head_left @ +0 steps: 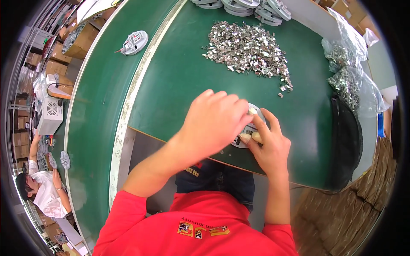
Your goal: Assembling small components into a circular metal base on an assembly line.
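A round grey plastic piece (pixel 241 141) lies near the front edge of the green table, mostly covered by my hands. My left hand (pixel 215 121) is curled closed over its left side, knuckles up; whatever its fingers pinch is hidden beneath. From the right, my right hand (pixel 272 149) grips the same piece with thumb and fingers, and pale yellowish covers show on some fingertips. Farther back spreads a heap of small shiny metal parts (pixel 252 49), with a few strays toward my right hand.
Stacked grey round pieces (pixel 239 6) stand at the far edge. Another grey round piece (pixel 135 42) rests on the green conveyor (pixel 98 94) to the left. Clear plastic bags of metal parts (pixel 346 85) and a black bag (pixel 346 145) line the right side. A co-worker (pixel 47 192) sits across the conveyor.
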Action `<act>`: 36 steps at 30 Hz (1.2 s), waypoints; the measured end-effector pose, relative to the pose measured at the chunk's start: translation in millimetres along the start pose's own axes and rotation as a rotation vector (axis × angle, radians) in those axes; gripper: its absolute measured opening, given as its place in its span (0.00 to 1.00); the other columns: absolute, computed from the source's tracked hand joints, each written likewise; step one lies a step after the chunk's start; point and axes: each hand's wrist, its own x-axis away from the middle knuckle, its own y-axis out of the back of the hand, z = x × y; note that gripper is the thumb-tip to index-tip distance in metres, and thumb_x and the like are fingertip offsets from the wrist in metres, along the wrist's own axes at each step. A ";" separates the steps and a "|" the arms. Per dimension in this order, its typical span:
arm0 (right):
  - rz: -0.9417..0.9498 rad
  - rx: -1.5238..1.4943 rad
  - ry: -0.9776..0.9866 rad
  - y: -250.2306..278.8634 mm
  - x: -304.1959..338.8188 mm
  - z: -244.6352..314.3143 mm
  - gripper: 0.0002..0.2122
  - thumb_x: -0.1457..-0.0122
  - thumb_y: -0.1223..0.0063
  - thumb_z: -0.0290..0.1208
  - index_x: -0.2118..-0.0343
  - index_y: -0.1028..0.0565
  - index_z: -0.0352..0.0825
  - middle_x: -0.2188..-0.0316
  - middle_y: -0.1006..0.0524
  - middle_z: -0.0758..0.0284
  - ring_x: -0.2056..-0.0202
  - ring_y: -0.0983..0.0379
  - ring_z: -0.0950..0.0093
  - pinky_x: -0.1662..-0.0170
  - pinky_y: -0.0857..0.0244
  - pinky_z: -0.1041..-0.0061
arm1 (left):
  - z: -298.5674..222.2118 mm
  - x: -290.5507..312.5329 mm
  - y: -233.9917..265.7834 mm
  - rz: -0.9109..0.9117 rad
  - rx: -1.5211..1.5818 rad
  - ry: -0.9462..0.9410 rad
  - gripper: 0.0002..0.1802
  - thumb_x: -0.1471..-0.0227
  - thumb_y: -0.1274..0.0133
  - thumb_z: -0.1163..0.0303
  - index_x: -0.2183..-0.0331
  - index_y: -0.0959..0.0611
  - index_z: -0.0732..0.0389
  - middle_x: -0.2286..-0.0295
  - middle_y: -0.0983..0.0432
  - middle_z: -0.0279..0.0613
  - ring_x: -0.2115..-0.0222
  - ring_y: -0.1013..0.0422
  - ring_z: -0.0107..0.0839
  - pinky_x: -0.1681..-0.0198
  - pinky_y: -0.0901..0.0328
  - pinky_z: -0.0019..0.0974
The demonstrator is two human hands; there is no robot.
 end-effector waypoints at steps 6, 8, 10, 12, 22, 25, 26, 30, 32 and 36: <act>0.001 0.027 -0.010 6.9 2.1 5.9 0.27 0.53 0.28 0.36 0.46 0.20 0.44 0.44 0.23 0.62 0.66 0.17 0.67 0.68 0.25 0.69 | 44.5 -61.0 -38.5 -0.162 0.088 -0.013 0.07 0.45 0.37 0.64 0.69 0.15 0.56 0.70 0.20 0.36 0.70 0.23 0.39 0.68 0.30 0.43; 0.002 0.033 -0.019 10.6 0.5 4.7 0.27 0.54 0.27 0.35 0.47 0.20 0.43 0.44 0.23 0.63 0.66 0.17 0.67 0.67 0.25 0.70 | 46.8 -65.9 -52.9 -0.195 0.014 -0.006 0.06 0.45 0.37 0.64 0.69 0.14 0.56 0.69 0.20 0.36 0.69 0.22 0.39 0.67 0.29 0.42; -0.006 0.025 0.006 11.0 1.2 1.4 0.27 0.52 0.29 0.37 0.46 0.21 0.45 0.45 0.23 0.60 0.68 0.18 0.67 0.69 0.26 0.70 | 45.9 -69.4 -62.8 -0.212 -0.019 -0.008 0.06 0.45 0.37 0.64 0.68 0.14 0.56 0.69 0.20 0.36 0.69 0.22 0.39 0.66 0.28 0.42; -0.010 0.025 0.017 10.4 2.3 0.0 0.27 0.51 0.30 0.39 0.46 0.21 0.46 0.45 0.23 0.59 0.69 0.18 0.66 0.71 0.26 0.70 | 44.8 -70.0 -70.7 -0.266 0.028 0.027 0.06 0.46 0.37 0.66 0.70 0.15 0.56 0.68 0.20 0.36 0.66 0.22 0.40 0.65 0.28 0.44; -0.308 -0.170 0.181 21.4 -26.2 2.1 0.22 0.57 0.26 0.26 0.55 0.17 0.39 0.52 0.19 0.60 0.71 0.18 0.69 0.70 0.25 0.72 | 40.9 -24.7 -15.9 0.068 0.706 0.261 0.10 0.37 0.41 0.66 0.65 0.14 0.63 0.68 0.20 0.32 0.68 0.24 0.23 0.64 0.30 0.31; -0.382 -0.210 0.268 17.4 -32.0 8.9 0.20 0.57 0.26 0.25 0.58 0.17 0.37 0.56 0.18 0.61 0.71 0.19 0.70 0.71 0.26 0.73 | 40.9 -1.7 -0.2 0.327 1.300 0.290 0.11 0.34 0.43 0.66 0.61 0.16 0.66 0.66 0.22 0.30 0.66 0.28 0.19 0.61 0.32 0.26; -0.382 -0.243 0.302 14.5 -33.0 11.9 0.19 0.56 0.26 0.24 0.58 0.17 0.37 0.57 0.17 0.61 0.71 0.19 0.70 0.71 0.26 0.73 | 42.6 4.2 1.5 0.321 1.303 0.298 0.11 0.34 0.43 0.66 0.61 0.16 0.66 0.66 0.22 0.30 0.66 0.28 0.19 0.61 0.32 0.26; -0.381 -0.374 0.430 1.3 -34.1 23.3 0.15 0.53 0.27 0.24 0.61 0.17 0.35 0.63 0.17 0.61 0.71 0.20 0.71 0.72 0.28 0.75 | 48.9 25.2 2.8 0.475 1.491 0.289 0.11 0.33 0.45 0.67 0.58 0.18 0.66 0.64 0.22 0.30 0.65 0.28 0.19 0.59 0.32 0.26; -0.371 -0.413 0.465 -3.3 -34.5 29.1 0.14 0.53 0.27 0.24 0.62 0.17 0.34 0.64 0.17 0.61 0.71 0.20 0.71 0.72 0.29 0.75 | 49.9 35.1 2.8 0.387 1.495 0.276 0.10 0.36 0.43 0.68 0.57 0.18 0.64 0.64 0.23 0.29 0.64 0.29 0.19 0.60 0.33 0.26; -0.339 -0.537 0.322 -4.6 -32.2 39.1 0.10 0.49 0.31 0.21 0.64 0.19 0.32 0.67 0.20 0.63 0.71 0.25 0.76 0.71 0.32 0.77 | 52.4 59.7 -8.0 -0.016 0.974 0.273 0.11 0.41 0.37 0.71 0.57 0.18 0.62 0.65 0.23 0.31 0.64 0.28 0.20 0.63 0.33 0.27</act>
